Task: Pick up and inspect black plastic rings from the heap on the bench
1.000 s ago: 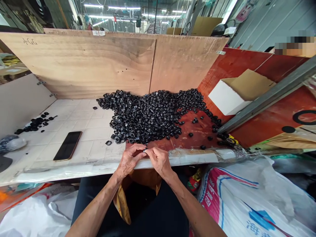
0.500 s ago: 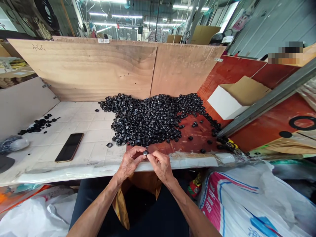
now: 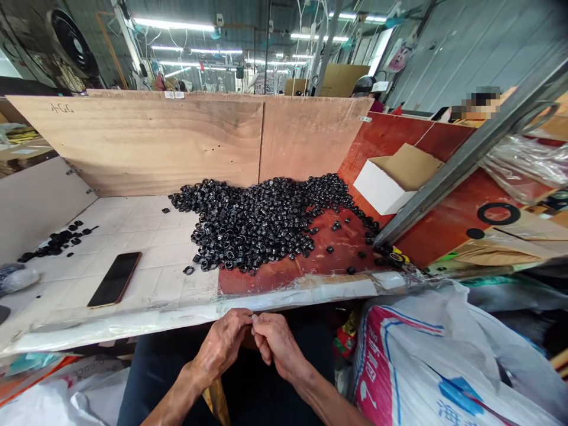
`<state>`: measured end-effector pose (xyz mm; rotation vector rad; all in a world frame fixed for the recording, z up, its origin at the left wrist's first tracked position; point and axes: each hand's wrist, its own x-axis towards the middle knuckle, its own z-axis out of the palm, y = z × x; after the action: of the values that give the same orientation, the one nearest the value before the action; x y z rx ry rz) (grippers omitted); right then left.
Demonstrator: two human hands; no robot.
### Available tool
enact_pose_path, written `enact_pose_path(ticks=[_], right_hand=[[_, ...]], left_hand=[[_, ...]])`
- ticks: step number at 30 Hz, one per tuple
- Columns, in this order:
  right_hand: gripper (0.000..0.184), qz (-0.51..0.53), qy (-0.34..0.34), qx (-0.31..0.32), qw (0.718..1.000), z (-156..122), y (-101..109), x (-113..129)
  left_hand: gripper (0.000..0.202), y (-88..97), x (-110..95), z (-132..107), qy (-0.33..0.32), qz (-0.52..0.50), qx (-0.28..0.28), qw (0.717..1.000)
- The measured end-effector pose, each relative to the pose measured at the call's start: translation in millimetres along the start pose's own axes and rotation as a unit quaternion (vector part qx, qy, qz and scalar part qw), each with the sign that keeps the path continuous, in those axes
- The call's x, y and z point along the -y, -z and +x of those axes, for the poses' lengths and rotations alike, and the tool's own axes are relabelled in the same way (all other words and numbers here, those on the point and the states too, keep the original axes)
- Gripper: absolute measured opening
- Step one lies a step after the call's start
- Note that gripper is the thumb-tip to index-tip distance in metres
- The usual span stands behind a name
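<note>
Left hand (image 3: pixel 222 343) and right hand (image 3: pixel 277 342) meet at the fingertips, pinching a small piece (image 3: pixel 254 318), mostly hidden, just off the tabletop's (image 3: pixel 146 248) near edge. Black rings (image 3: pixel 257 228) lie heaped within reach, penned by plywood boards (image 3: pixel 146 142).

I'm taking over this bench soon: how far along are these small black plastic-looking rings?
Looks early: only a small cluster of black rings sits apart on the white tiled surface. In hand, the left hand and right hand pinch something small. Left to do: the large heap of black rings on the red-brown board.
</note>
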<state>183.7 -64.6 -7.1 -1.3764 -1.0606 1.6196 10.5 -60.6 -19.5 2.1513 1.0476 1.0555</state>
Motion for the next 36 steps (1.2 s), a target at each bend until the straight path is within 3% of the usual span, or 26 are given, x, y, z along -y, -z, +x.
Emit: enact_pose_path(ticks=[4, 6, 9, 12, 14, 16, 19, 24, 27, 32, 34, 36], right_hand=[[0.021, -0.121, 0.149, -0.076, 0.979, -3, -2, 3], [0.009, -0.153, 0.197, -0.074, 0.966, -4, -1, 2], [0.016, -0.205, 0.206, -0.016, 0.957, -2, 10, 4], [0.03, -0.315, 0.272, -0.027, 0.909, 17, 40, 20], [0.023, -0.356, 0.325, -0.177, 0.858, 41, 68, 36], [0.009, -0.388, 0.336, -0.298, 0.805, 71, 93, 49], [0.022, -0.456, 0.314, -0.312, 0.772, 109, 112, 51], [0.014, -0.497, 0.333, -0.235, 0.766, 123, 97, 34], [0.022, -0.477, 0.367, -0.209, 0.771, 118, 81, 32], [0.015, -0.446, 0.397, -0.146, 0.789, 115, 68, 34], [0.012, -0.414, 0.394, -0.147, 0.807, 113, 65, 34], [0.006, -0.34, 0.371, -0.143, 0.852, 109, 60, 35]], left_hand=[[0.012, -0.9, -4, 3, 0.13, -0.085, -0.039, 0.987], [0.01, 0.3, -10, 3, 0.178, -0.148, -0.043, 0.972], [0.011, 14.1, -21, 4, 0.2, -0.184, 0.044, 0.961], [0.015, 33.2, -24, 14, 0.224, -0.122, 0.156, 0.954], [0.019, 36.9, -17, 31, 0.24, -0.05, 0.119, 0.962], [0.018, 29.9, -3, 53, 0.239, 0.029, 0.022, 0.97], [0.023, 8.8, 17, 85, 0.2, 0.143, -0.018, 0.969], [0.024, -12.6, 26, 104, 0.2, 0.277, -0.008, 0.94], [0.023, -14.0, 24, 103, 0.19, 0.293, 0.01, 0.937], [0.013, -14.7, 27, 103, 0.173, 0.285, 0.02, 0.943], [0.012, -15.0, 28, 101, 0.16, 0.281, 0.011, 0.946], [0.01, -14.8, 30, 98, 0.131, 0.267, -0.006, 0.955]])
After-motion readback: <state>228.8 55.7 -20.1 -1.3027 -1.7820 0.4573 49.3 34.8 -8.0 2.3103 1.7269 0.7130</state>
